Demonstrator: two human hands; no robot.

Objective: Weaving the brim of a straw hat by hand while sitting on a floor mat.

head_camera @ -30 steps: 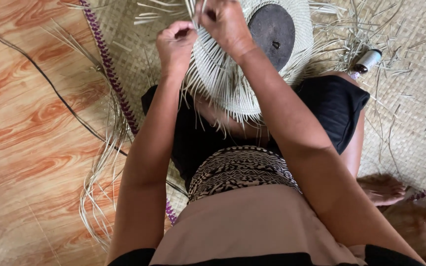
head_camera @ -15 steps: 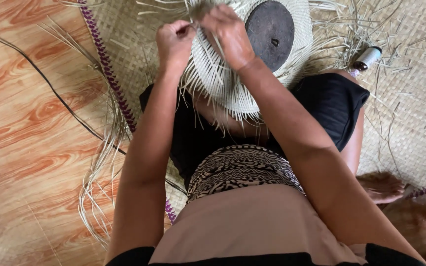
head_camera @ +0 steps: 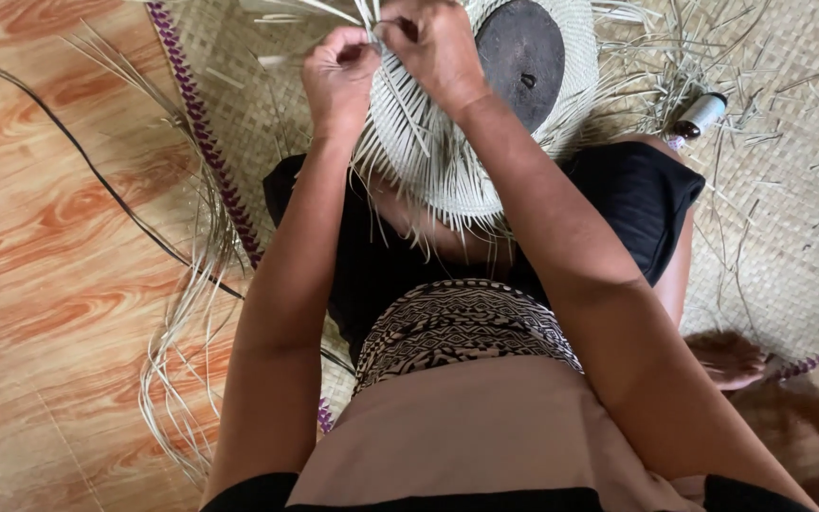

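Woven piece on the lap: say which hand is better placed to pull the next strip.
Right hand, probably: it pinches a strip at the woven piece edge. Left hand braces alongside.

bare arms, black shorts (head_camera: 637, 204), patterned waistband (head_camera: 466, 327)

A single head-worn view looks steeply down the person's own torso and lap, facing forward over the knees — close enough that both forearms fill the middle; the left hand (head_camera: 338, 76) and right hand (head_camera: 438, 47) sit at the top edge; the woven mat (head_camera: 779, 218) spreads right, the wooden floor (head_camera: 40, 246) left — no second view shares the scene.
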